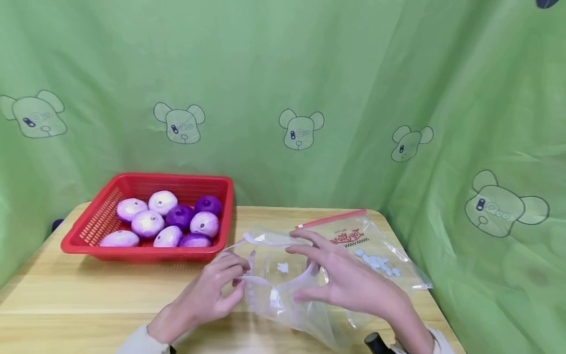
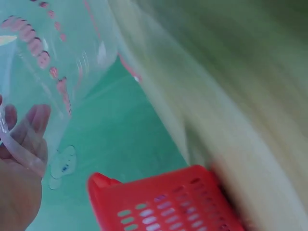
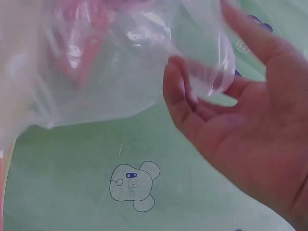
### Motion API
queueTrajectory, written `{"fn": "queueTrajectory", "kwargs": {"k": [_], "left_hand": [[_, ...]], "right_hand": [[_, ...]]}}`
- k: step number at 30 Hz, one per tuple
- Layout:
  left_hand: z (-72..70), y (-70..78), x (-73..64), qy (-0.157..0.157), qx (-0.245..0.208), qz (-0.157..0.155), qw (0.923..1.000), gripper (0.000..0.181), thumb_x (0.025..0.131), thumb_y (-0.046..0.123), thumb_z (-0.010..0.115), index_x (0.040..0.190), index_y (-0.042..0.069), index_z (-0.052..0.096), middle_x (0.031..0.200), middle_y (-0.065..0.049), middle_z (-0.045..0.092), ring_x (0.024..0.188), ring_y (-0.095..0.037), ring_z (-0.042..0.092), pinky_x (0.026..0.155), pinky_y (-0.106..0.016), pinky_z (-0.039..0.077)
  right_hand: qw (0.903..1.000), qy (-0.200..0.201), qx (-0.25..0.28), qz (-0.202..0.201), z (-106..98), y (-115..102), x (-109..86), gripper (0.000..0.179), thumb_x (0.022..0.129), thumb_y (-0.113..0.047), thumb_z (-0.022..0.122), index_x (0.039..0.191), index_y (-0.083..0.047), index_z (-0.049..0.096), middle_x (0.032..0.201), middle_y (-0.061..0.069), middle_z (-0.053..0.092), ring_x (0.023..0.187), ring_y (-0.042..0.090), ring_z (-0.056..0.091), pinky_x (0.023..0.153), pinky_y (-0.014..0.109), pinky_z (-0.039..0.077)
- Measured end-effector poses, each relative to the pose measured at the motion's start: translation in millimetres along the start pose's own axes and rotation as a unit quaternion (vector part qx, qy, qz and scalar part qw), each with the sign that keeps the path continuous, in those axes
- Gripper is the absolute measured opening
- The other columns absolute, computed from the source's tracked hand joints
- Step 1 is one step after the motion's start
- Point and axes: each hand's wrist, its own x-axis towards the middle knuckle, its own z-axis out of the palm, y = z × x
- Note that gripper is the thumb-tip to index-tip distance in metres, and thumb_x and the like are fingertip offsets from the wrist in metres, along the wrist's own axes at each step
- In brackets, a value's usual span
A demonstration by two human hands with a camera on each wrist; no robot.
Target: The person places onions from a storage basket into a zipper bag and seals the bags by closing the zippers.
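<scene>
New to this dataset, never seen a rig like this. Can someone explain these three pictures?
There's no machine here: a person works with two bare hands. The wide picture comes from a camera worn on the head, looking forward and down. The other two come from cameras on the wrists: one shows the left hand with part of the red basket, the other the right hand at the plastic.

On the wooden table, the basket holds what look like purple-and-white onions. To the right lies a flat clear bag with a red edge. Behind hangs a green curtain.

The left hand holds the rim of an open clear bag; the right hand has its fingers spread at the bag's mouth.
</scene>
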Motion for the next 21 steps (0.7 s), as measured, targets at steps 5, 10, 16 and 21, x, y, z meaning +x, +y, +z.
{"fn": "queueTrajectory", "kwargs": {"k": [5, 10, 16, 21], "left_hand": [[0.3, -6.3, -11.4, 0.010, 0.036, -0.001, 0.9993, 0.007, 0.080, 0.008, 0.062, 0.078, 0.014, 0.060, 0.107, -0.006, 0.068, 0.110, -0.027, 0.061, 0.106, -0.048, 0.044], [0.1, -10.4, -18.5, -0.015, 0.097, -0.005, 0.9952, 0.005, 0.086, 0.011, 0.061, 0.083, 0.010, 0.066, 0.112, -0.010, 0.069, 0.110, -0.029, 0.063, 0.102, -0.047, 0.045], [-1.7, -9.4, -25.7, -0.042, 0.108, -0.019, 0.9931, 0.008, 0.086, 0.010, 0.064, 0.092, 0.007, 0.069, 0.119, -0.013, 0.068, 0.115, -0.030, 0.062, 0.102, -0.048, 0.044], [-7.8, -6.9, -27.1, -0.024, 0.092, -0.023, 0.9952, 0.025, 0.097, 0.014, 0.053, 0.113, 0.004, 0.068, 0.125, -0.012, 0.065, 0.121, -0.029, 0.058, 0.112, -0.036, 0.037]], "right_hand": [[0.9996, 0.014, -0.005, 0.023, 3.7, 7.6, 5.3, 0.061, 0.083, -0.045, 0.077, 0.134, -0.016, 0.060, 0.157, -0.001, 0.036, 0.094, -0.003, 0.061, 0.096, 0.046, 0.050], [0.9994, 0.015, 0.002, 0.030, 4.6, 13.3, 8.1, 0.068, 0.083, -0.037, 0.080, 0.142, -0.019, 0.052, 0.156, -0.001, 0.038, 0.118, 0.012, 0.057, 0.106, 0.050, 0.042], [0.9994, 0.030, -0.008, 0.017, 7.0, 11.8, 11.4, 0.060, 0.086, -0.012, 0.077, 0.141, -0.012, 0.053, 0.141, 0.002, 0.055, 0.103, 0.009, 0.059, 0.106, 0.049, 0.043], [0.9983, 0.048, -0.030, 0.011, 10.1, 10.9, 15.7, 0.057, 0.086, -0.006, 0.075, 0.139, -0.009, 0.055, 0.128, 0.002, 0.062, 0.106, 0.013, 0.061, 0.107, 0.050, 0.042]]}}
